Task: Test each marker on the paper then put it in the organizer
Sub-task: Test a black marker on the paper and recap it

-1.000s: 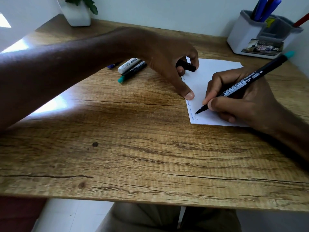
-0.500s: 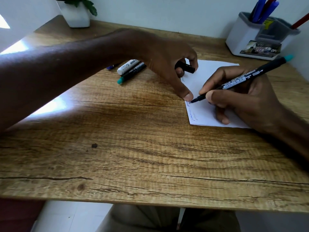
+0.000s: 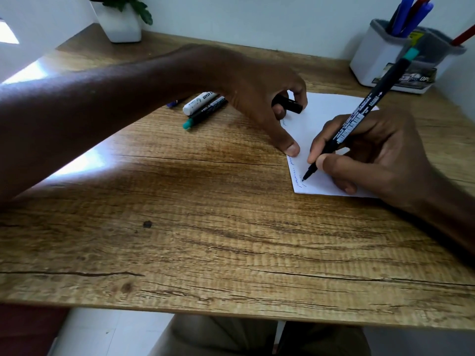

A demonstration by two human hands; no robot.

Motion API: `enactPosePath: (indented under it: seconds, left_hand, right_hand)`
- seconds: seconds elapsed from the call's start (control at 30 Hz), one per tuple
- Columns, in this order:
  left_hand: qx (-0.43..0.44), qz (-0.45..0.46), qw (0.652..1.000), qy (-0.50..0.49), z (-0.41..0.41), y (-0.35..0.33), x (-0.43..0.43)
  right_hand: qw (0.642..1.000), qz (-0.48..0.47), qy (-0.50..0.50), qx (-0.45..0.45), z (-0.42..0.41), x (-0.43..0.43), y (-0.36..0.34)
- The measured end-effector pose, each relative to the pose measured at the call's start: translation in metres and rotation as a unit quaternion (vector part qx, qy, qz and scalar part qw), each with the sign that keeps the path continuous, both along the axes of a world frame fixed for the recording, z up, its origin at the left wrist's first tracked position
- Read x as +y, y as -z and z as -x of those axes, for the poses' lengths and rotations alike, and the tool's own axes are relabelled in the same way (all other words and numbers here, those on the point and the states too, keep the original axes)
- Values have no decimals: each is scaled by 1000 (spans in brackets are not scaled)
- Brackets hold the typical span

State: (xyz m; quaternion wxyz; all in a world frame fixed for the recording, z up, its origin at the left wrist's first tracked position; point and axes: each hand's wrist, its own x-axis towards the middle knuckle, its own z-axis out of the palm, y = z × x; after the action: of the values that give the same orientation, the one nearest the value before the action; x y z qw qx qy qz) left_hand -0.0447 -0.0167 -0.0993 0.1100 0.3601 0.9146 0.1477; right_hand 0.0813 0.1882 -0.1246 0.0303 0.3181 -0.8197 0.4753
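On the grainy wooden desk [image 3: 205,240], the right hand [image 3: 380,155] grips a slim black marker [image 3: 359,116], tip on the white paper [image 3: 323,109], the left hand [image 3: 257,93] pinches a black cap [image 3: 289,104], thumb pinning the sheet, and the white plastic organizer [image 3: 372,57] behind holds blue and red pens [image 3: 408,16].

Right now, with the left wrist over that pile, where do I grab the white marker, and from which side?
Probably the exposed left end of the white marker, from above. It lies flat and diagonal; its other end runs under the left hand, and the black teal-tipped marker lies tight along its near side, so a mid-barrel side pinch looks blocked.
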Motion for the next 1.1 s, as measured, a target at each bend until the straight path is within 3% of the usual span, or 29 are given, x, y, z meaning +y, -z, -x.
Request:
enactPosePath:
  seconds: [0.23, 0.33, 0.47, 0.57, 0.73, 0.97, 1.1]
  left_hand:
    - [-41, 12, 999, 11, 3, -5, 4]
    - [-5, -2, 1000, 5, 3, -4, 2]
    - [-31, 4, 999, 9, 5, -3, 1]
    - [4, -11, 1000, 4, 6, 1, 0]
    - [-22, 5, 1000, 12, 4, -5, 1]
    - [10, -3, 1000, -1, 5, 2, -2]
    - [-43, 14, 999, 14, 4, -7, 1]
  right_hand:
    - [1000, -13, 20, -6, 0, 0, 0]
    - [1000, -15, 26, 1, 0, 0, -1]
    - [999, -10, 34, 0, 1, -2, 0]
    - [999, -14, 40, 2, 1, -2, -1]
    - [998, -20, 56, -8, 3, -2, -2]
    - [998, -17, 64, -7, 3, -4, -1]
    - [998, -19, 63, -2, 4, -5, -1]
